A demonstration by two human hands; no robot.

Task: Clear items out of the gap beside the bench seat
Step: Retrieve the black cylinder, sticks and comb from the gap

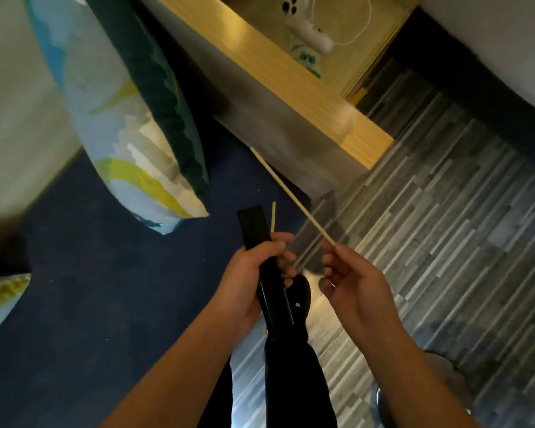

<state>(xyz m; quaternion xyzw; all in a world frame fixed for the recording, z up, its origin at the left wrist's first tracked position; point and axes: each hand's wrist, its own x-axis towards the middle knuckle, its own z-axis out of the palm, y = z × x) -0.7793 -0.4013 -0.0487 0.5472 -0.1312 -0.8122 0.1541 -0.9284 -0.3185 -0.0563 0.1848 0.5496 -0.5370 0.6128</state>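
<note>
While the left hand (247, 282) curls its fingers round a flat black bar-shaped object (261, 257), the right hand (352, 285) pinches the near end of a long thin pale stick (291, 194) between thumb and fingertips. So both grips are closed on something: the left wraps the black object together with a second, shorter pale stick (273, 216) whose tip pokes up just beside the black object's upper end, and the right holds only the long stick. From the right grip the long stick slants up and away to the left, its far end reaching the dark side panel of a wooden bench-like unit (322, 97) with a light wood top edge. Left of the left grip and beyond it lies a dark blue seat surface (90, 288), on which a patterned cushion (130, 134) in blue, yellow and dark green leans upright. Another cushion corner (0, 295) shows at the far left edge. Below and to the right of the right grip runs a grey striped plank floor (445, 227). Beneath both grips a dark-clothed leg (294, 366) extends down. Well beyond the grips, inside the wooden unit, sits a white corded device (309, 29); what it is cannot be told.
</note>
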